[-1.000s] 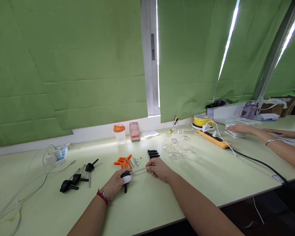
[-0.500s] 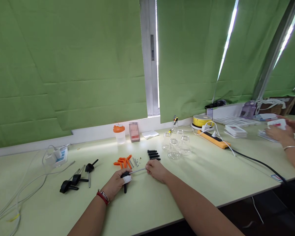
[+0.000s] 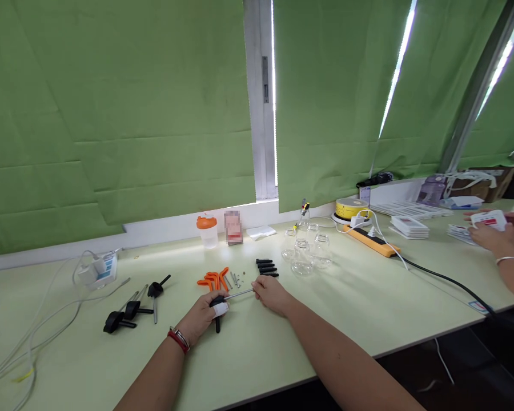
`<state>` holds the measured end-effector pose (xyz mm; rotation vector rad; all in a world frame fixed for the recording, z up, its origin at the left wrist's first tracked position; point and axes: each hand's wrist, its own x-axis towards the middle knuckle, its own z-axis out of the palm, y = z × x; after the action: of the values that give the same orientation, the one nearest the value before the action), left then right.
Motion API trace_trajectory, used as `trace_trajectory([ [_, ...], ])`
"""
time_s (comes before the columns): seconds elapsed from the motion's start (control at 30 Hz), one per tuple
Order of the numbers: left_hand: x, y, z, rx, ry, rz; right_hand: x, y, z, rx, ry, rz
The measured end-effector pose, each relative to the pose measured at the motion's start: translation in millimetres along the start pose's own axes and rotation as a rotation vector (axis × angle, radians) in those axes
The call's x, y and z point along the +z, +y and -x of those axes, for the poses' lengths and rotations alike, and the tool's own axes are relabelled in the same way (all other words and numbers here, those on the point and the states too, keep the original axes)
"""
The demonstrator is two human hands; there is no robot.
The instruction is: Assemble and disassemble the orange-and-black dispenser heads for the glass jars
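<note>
My left hand [image 3: 206, 314], with a white wrap on the thumb, is closed around a black plastic piece with a thin metal rod [image 3: 240, 293]. A black stem of that piece points down below my fingers. The tip of the rod is pinched by my right hand [image 3: 270, 292], whose fingertips partly hide it. Several orange angled parts [image 3: 214, 278] lie just beyond my left hand, beside small screws [image 3: 235, 279]. Dark ribbed pieces [image 3: 266, 267] are lined up behind my right hand. On the left lie three black pieces with metal rods [image 3: 132, 309], similar to the held one.
Several clear glass jars [image 3: 302, 260] stand right of centre. Behind are an orange-lidded cup [image 3: 207, 231] and a yellow round device [image 3: 352, 210]. An orange power strip [image 3: 374, 242] and white cables cross the table. At far right another person's hands [image 3: 497, 237] hold a white card-like item.
My hands keep the same grip on the black piece and its rod, with hardly any movement. The view has shifted slightly. The other person's hands have tilted the white item.
</note>
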<state>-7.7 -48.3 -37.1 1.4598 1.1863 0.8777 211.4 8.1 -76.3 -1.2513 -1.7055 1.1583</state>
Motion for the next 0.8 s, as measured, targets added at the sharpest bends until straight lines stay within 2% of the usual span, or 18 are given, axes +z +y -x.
trace_trajectory([
  [0.3,1.1,2.9,0.0,-0.009,-0.005,-0.014,-2.3,-3.0,2.5,0.01,0.021,-0.013],
  [0.6,0.3,0.7,-0.8,0.0,-0.019,-0.032,-11.8,-9.2,6.7,0.052,-0.098,-0.134],
  [0.8,1.1,2.9,0.4,-0.013,-0.029,-0.012,-9.0,-4.6,3.2,0.076,-0.101,-0.138],
])
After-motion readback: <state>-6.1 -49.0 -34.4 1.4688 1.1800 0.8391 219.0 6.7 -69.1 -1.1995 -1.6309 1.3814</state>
